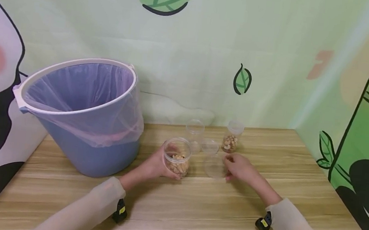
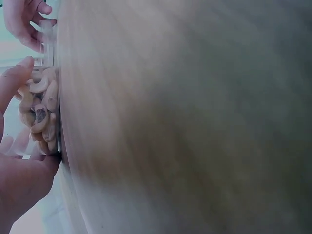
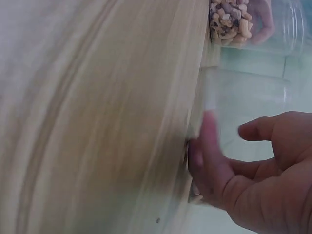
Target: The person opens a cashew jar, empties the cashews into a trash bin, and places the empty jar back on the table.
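My left hand grips a clear plastic jar from its left side, fingers and thumb round the wall. The jar has no lid on, and cashews fill its lower part. To its right, a clear round lid lies on the table. My right hand is at that lid's right edge, fingertips low by the tabletop. In the right wrist view, its thumb and bent fingers stand apart with nothing visible between them.
Behind the lid stand an empty clear jar and another small clear round piece. A lidded jar of nuts stands behind my right hand. A blue bin with a pink liner is on the left of the wooden table.
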Tool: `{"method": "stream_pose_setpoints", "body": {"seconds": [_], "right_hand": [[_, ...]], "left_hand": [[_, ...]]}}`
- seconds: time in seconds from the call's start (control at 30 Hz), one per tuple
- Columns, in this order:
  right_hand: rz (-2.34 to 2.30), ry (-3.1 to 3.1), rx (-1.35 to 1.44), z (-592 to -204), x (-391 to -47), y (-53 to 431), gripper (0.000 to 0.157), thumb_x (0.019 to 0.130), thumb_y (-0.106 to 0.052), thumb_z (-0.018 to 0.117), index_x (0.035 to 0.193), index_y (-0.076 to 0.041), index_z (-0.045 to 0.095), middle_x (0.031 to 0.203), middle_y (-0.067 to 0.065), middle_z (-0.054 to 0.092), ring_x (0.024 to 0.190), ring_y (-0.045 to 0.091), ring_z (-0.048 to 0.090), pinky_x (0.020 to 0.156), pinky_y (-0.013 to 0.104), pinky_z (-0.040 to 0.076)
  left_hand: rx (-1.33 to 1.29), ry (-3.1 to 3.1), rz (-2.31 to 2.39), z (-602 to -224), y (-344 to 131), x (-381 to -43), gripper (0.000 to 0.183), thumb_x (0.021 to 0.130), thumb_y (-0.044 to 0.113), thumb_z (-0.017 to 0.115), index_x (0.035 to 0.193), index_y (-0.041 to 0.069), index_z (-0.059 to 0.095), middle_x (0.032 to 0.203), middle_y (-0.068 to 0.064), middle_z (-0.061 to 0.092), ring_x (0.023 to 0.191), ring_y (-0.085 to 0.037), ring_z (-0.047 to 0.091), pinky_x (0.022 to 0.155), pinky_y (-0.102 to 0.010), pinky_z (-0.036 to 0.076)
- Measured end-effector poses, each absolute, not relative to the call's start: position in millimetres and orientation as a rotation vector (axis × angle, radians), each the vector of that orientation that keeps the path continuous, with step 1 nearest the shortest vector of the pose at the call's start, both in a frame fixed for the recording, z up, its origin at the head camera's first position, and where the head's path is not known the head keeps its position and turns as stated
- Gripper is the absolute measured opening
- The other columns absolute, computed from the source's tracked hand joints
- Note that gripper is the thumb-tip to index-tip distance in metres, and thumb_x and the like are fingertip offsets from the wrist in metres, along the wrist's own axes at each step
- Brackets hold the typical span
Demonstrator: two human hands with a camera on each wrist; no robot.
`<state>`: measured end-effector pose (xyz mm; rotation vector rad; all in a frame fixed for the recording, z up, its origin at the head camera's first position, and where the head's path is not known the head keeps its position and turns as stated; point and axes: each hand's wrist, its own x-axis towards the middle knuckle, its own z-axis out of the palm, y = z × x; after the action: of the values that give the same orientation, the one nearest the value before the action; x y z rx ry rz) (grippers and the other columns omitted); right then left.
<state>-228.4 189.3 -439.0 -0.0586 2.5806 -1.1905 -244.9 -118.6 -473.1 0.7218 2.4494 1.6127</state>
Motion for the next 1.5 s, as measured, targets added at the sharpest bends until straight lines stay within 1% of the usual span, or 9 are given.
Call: {"method": "stream_pose_setpoints", "body": {"seconds": [0.07,0.13,0.33,0.6,0.93,1.07,1.17,1.27,1.5], "right_hand": [[-1.052,2.691,-0.139,-436.8,-226.9,191.2,0.044,0.105,-0.017,0.048,0.138,0.011,0.051,0.113,0.025,0.067,0.073,0.018,0.069,0.072,0.033,0.059],[-0.943,2.786,-0.247,-433.2,-223.4,191.7,0.042,0.104,-0.017,0.052,0.135,0.011,0.055,0.121,0.025,0.066,0.084,0.023,0.069,0.078,0.037,0.058],[-0.758,2.965,-0.454,-417.2,-212.3,182.1,0.036,0.105,-0.024,0.052,0.122,0.005,0.067,0.115,0.020,0.071,0.105,0.036,0.067,0.089,0.049,0.055],[-0.839,3.000,-0.598,-383.1,-208.2,148.1,0.030,0.104,-0.026,0.056,0.119,-0.005,0.071,0.109,0.010,0.075,0.097,0.026,0.071,0.083,0.042,0.058],[-0.922,2.994,-0.777,-355.2,-220.2,98.2,0.024,0.105,-0.024,0.057,0.114,-0.009,0.074,0.100,0.003,0.075,0.091,0.017,0.069,0.081,0.036,0.056],[-1.027,2.979,-0.803,-344.4,-231.5,82.2,0.024,0.105,-0.024,0.057,0.110,-0.011,0.076,0.098,0.003,0.076,0.086,0.014,0.067,0.078,0.034,0.056],[-1.110,2.955,-0.827,-336.9,-240.0,70.4,0.024,0.106,-0.024,0.056,0.110,-0.011,0.077,0.102,0.004,0.076,0.090,0.013,0.069,0.080,0.032,0.056],[-1.189,2.932,-0.828,-329.4,-245.6,59.3,0.024,0.106,-0.023,0.056,0.111,-0.012,0.076,0.104,0.001,0.077,0.095,0.012,0.070,0.082,0.029,0.056],[-1.419,2.745,-0.819,-317.4,-254.9,35.8,0.023,0.106,-0.020,0.057,0.109,-0.008,0.076,0.097,0.002,0.076,0.085,0.009,0.069,0.075,0.022,0.057]], "left_hand": [[0.728,2.453,1.616,-472.7,-117.2,-245.3,0.103,0.056,0.000,0.098,0.139,-0.006,0.038,0.136,-0.024,0.054,0.130,-0.039,0.053,0.111,-0.052,0.039],[0.737,2.439,1.634,-472.7,-116.8,-245.2,0.101,0.057,-0.001,0.098,0.139,-0.006,0.039,0.137,-0.026,0.053,0.131,-0.040,0.052,0.110,-0.052,0.041],[0.713,2.445,1.646,-461.1,-125.1,-231.0,0.099,0.058,0.000,0.098,0.141,0.002,0.044,0.140,-0.021,0.055,0.129,-0.037,0.054,0.102,-0.048,0.048],[0.678,2.627,1.601,-422.5,-155.7,-185.1,0.103,0.057,0.016,0.102,0.143,0.018,0.046,0.140,-0.003,0.061,0.131,-0.026,0.055,0.106,-0.048,0.044],[0.738,2.848,1.495,-390.5,-197.4,-151.3,0.101,0.056,0.019,0.102,0.141,0.016,0.047,0.134,-0.001,0.064,0.124,-0.023,0.059,0.105,-0.019,0.038],[0.791,2.910,1.472,-367.3,-206.1,-145.3,0.101,0.057,0.019,0.102,0.140,0.010,0.046,0.131,-0.006,0.066,0.122,-0.026,0.060,0.104,-0.013,0.034],[0.787,2.943,1.468,-344.9,-209.6,-139.6,0.102,0.058,0.019,0.101,0.142,0.010,0.045,0.132,-0.006,0.066,0.124,-0.021,0.059,0.104,-0.010,0.032],[0.785,2.939,1.468,-322.4,-211.0,-135.2,0.102,0.061,0.020,0.100,0.145,0.014,0.042,0.135,-0.005,0.064,0.127,-0.017,0.057,0.103,-0.010,0.033],[0.829,2.956,1.363,-275.2,-212.4,-135.5,0.106,0.068,0.022,0.097,0.152,0.021,0.033,0.139,-0.002,0.062,0.125,-0.019,0.059,0.090,-0.012,0.045]]}}
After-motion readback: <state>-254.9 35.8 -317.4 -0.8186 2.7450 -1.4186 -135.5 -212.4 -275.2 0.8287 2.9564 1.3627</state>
